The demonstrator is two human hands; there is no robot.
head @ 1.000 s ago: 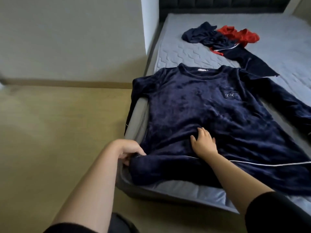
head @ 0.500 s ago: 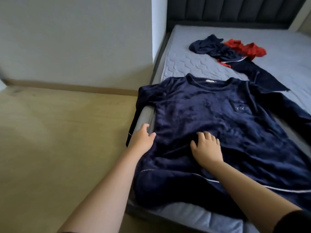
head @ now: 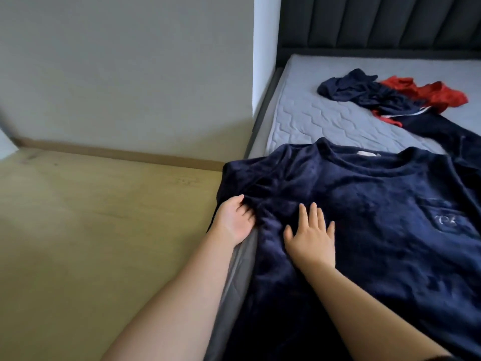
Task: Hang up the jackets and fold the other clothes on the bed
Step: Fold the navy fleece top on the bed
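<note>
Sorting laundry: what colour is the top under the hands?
The top is navy blue; head view.

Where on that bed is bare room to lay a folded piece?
Bare mattress: between the navy velour top, the left edge and the crumpled clothes heap, and along the headboard. Crowded near end: top under left hand and right hand.

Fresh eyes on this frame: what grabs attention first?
The big navy velour top, spread front-up across the near part of the grey mattress, dominates the view. Both hands are on it near the bed edge: the left hand curls into a fold, and the right hand lies flat with fingers spread. Farther back, a red garment stands out in a heap with a crumpled navy garment, near the dark headboard.
</note>
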